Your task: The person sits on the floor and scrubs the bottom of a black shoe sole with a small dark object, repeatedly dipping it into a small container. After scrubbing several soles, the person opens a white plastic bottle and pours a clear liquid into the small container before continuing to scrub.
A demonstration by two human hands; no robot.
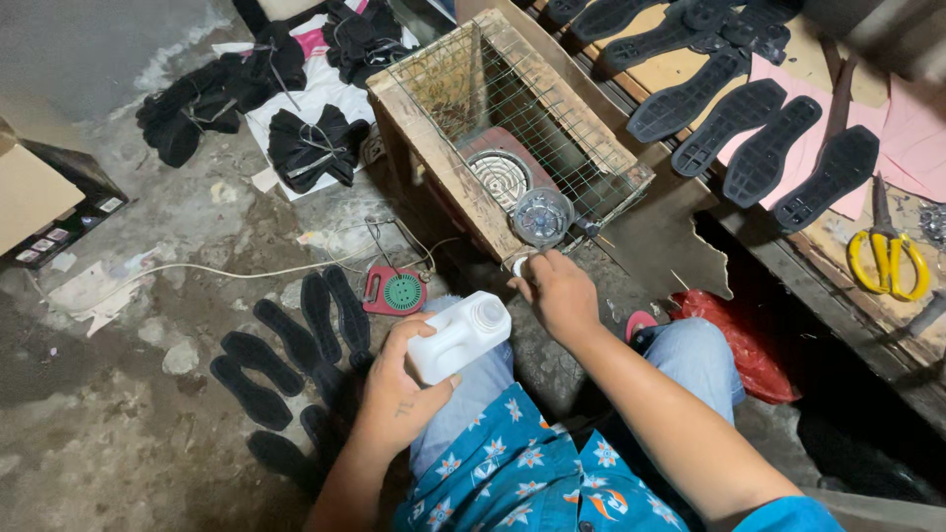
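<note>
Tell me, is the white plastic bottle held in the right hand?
No, the left hand grips the white plastic bottle.

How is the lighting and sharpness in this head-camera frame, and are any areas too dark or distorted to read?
Head view: light falls on the left hand, the white plastic bottle and the right hand, all sharp; the gap under the bench at lower right is near black; the black soles on the floor merge into shadow; wide-angle bending shows at the edges; the top right corner looks soft.
</note>
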